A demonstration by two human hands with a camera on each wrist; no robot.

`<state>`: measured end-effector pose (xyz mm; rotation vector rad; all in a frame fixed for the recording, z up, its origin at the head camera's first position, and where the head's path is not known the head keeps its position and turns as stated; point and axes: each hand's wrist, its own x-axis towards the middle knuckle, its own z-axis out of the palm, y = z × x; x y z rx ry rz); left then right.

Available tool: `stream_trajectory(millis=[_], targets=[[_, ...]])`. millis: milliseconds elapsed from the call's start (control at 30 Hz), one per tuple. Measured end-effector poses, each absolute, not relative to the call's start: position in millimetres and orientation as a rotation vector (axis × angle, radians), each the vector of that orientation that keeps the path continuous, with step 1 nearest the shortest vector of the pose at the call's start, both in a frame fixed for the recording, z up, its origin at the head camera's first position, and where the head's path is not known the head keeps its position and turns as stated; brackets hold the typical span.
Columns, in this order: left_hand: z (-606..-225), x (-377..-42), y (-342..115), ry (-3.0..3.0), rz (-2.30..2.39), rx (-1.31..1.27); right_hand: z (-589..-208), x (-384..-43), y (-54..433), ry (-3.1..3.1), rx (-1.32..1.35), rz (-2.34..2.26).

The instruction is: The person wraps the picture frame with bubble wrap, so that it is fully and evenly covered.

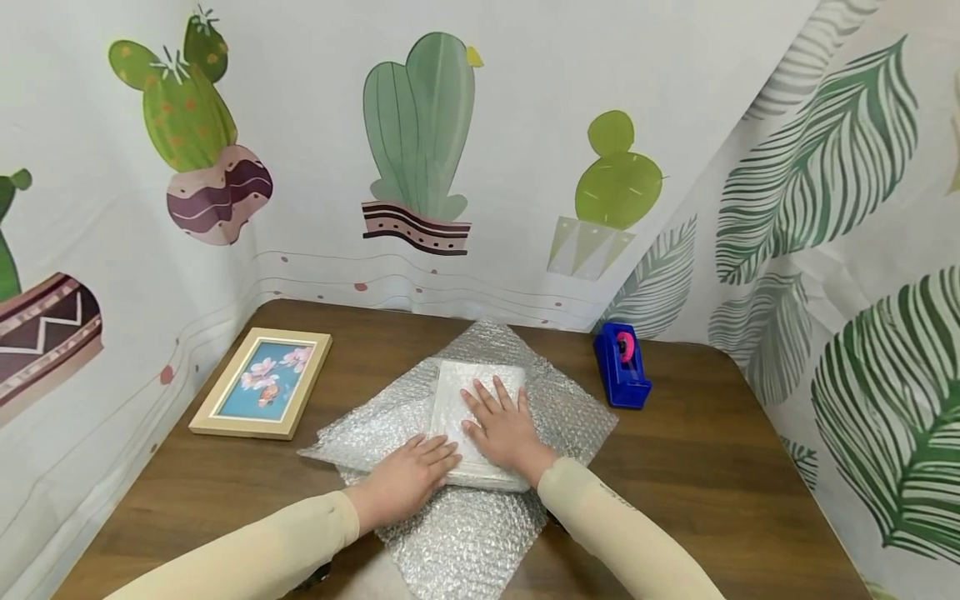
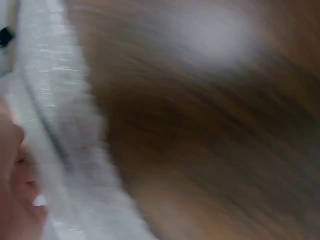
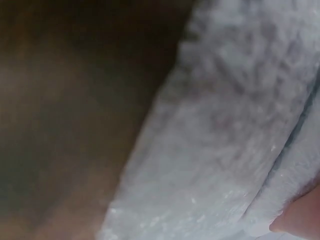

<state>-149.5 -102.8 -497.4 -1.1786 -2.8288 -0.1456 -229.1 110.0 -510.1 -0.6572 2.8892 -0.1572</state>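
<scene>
On the table lies a sheet of bubble wrap [image 1: 468,533], turned cornerwise. At its middle is a flat, whitish rectangular item [image 1: 457,383] under a layer of the wrap; what kind of thing it is cannot be made out. My right hand [image 1: 506,425] rests on top of it, fingers spread and straight. Along the item's near left edge, my left hand [image 1: 408,479] lies with its fingers extended. In the left wrist view, part of the hand shows beside blurred wrap [image 2: 85,150]. A fingertip [image 3: 302,215] touches the wrap in the right wrist view.
At the left of the brown wooden table [image 1: 720,467] lies a light wood picture frame [image 1: 315,375] with a flower picture. A blue tape dispenser [image 1: 626,383] with a pink roll stands at the back right. Printed cloth [image 1: 525,150] hangs behind the table.
</scene>
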Motion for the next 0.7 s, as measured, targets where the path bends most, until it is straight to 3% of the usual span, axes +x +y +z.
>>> stream_trajectory(millis=[167, 300, 400, 700], targets=[[-480, -132, -107, -3.046, -0.989, -0.966, -513, -229, 109, 2.891, -0.640, -0.158], [-473, -114, -127, -2.772, -2.263, -0.500, -516, -227, 109, 2.891, -0.653, -0.188], [-481, -105, -147, -2.397, -2.892, -0.088, -518, -227, 109, 2.883, -0.674, -0.203], [-510, -106, -159, -2.027, -3.252, 0.242, -518, -234, 113, 2.857, -0.639, -0.171]])
